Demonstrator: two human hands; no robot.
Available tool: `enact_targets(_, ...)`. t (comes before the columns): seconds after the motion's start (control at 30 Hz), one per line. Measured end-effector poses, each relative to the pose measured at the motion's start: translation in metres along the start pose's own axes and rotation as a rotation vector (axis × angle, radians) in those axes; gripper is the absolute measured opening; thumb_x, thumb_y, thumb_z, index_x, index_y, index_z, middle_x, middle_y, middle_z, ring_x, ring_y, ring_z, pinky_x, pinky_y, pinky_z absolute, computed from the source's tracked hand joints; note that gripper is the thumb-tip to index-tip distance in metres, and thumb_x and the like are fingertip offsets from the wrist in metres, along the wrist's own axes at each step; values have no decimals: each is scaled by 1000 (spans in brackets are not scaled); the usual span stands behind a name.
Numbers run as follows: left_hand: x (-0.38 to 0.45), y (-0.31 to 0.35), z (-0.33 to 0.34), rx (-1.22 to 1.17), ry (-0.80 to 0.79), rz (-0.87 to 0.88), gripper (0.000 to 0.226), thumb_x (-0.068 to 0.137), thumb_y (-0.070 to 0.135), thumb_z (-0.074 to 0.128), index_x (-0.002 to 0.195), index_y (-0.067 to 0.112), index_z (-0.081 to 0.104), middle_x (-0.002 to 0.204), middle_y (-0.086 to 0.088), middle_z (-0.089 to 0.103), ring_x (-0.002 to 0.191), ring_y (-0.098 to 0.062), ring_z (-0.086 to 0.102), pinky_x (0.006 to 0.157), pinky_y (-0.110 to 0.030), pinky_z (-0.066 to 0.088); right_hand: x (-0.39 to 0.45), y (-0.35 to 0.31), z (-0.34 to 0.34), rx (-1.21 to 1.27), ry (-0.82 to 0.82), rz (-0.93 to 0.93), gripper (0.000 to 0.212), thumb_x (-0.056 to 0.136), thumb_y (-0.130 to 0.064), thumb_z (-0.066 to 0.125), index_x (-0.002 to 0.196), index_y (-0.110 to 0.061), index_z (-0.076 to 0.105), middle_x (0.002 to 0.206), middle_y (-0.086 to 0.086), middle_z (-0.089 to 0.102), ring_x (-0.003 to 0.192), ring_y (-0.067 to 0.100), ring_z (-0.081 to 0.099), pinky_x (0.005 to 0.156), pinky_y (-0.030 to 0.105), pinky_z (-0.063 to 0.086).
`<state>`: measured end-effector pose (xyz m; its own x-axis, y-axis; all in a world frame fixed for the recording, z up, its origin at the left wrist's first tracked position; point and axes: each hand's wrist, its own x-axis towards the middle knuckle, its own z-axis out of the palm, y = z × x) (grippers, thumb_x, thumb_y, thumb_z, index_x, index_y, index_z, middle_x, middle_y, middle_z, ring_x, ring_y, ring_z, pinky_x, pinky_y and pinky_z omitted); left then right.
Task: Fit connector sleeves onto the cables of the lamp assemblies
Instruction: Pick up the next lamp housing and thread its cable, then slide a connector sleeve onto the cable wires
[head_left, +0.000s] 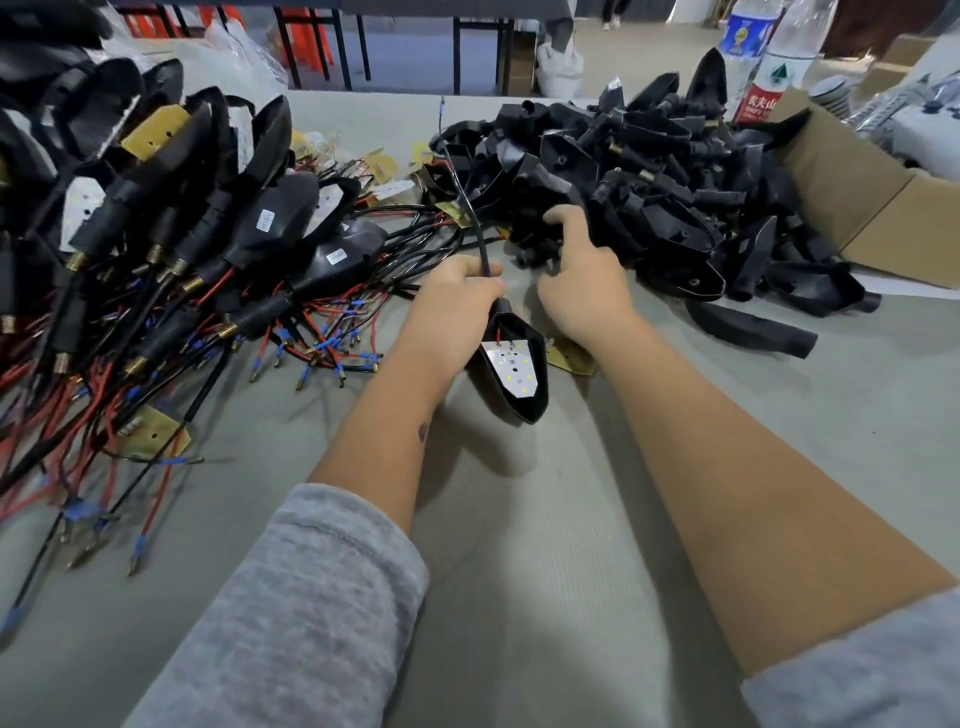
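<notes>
Black lamp assembly (514, 371) hangs below the left hand (457, 291), which pinches its cable (470, 208); right hand (582, 270) curls into the connector-sleeve pile (649, 182) just ahead, bare grey table (545, 519) nearer.

I read even, diffuse overhead light; soft shadows beneath the forearms on the table (519, 545). Wide-angle bowing at edges. Slight blur on the grey sleeves; no strong glare.
</notes>
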<state>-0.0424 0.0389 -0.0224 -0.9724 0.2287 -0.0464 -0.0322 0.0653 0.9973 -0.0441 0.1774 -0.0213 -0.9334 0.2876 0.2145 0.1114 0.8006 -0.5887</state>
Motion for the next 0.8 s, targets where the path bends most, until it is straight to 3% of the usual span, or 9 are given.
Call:
enact_targets(0.07,-1,0,0,15,-9,10,18,92,9,50,95,23,59,76,-4,63,81,-23,62,97,-51,50,5,3,3,-49,-26,-32,43,93,-16,48,130,-34,38,78,-1,51,110,33,43,97,46,37)
enact_targets(0.13,-1,0,0,26,-18,6,17,91,9,51,96,23,59,78,-4,63,84,-24,63,98,-52,49,11,6,5,-132,-76,-48,37,96,-28,48,130,-40,44,100,2,58,120,33,37,101,46,28)
enact_targets(0.2,0,0,-1,23,-13,-2,18,88,9,52,96,23,59,80,-6,64,88,-27,65,97,-54,49,16,8,8,-226,-103,-50,40,96,-33,46,135,-44,44,129,6,53,127,32,31,104,46,24)
enact_targets(0.27,-1,0,0,56,2,4,20,86,10,53,95,28,58,87,-8,66,96,-31,66,95,-53,50,18,8,9,-274,-83,-61,42,95,-35,47,136,-41,46,136,8,47,129,32,32,104,46,25)
enact_targets(0.4,-1,-1,-1,87,14,24,18,87,12,54,92,29,58,83,-2,68,90,-25,66,89,-45,53,14,6,5,-251,-19,-69,36,88,-35,58,124,-31,57,121,8,51,121,31,39,95,42,35)
enact_targets(0.5,-1,-1,-2,154,11,43,17,85,15,57,97,27,58,87,-1,66,69,-12,58,64,-31,47,4,2,-2,-134,-75,-45,26,78,-31,61,103,-32,58,104,2,53,106,28,46,77,33,38)
enact_targets(0.57,-1,-1,-1,173,15,50,18,85,16,59,101,24,58,75,2,61,50,-5,49,49,-22,40,-3,-2,-8,-1,-99,-6,15,75,-29,58,90,-27,60,90,-3,60,94,22,52,67,30,38)
enact_targets(0.7,-3,2,-3,171,-51,38,16,88,14,60,103,20,59,70,1,58,37,-1,45,39,-16,39,-18,-4,-14,238,101,53,10,76,-19,59,76,-17,68,56,-10,57,56,5,54,53,23,40)
enact_targets(0.8,-7,5,-6,224,-145,30,10,89,15,63,99,16,62,64,2,54,37,-2,43,38,-15,38,-29,-8,-9,451,194,104,14,77,-8,62,69,-20,66,59,-9,60,57,5,56,59,23,47)
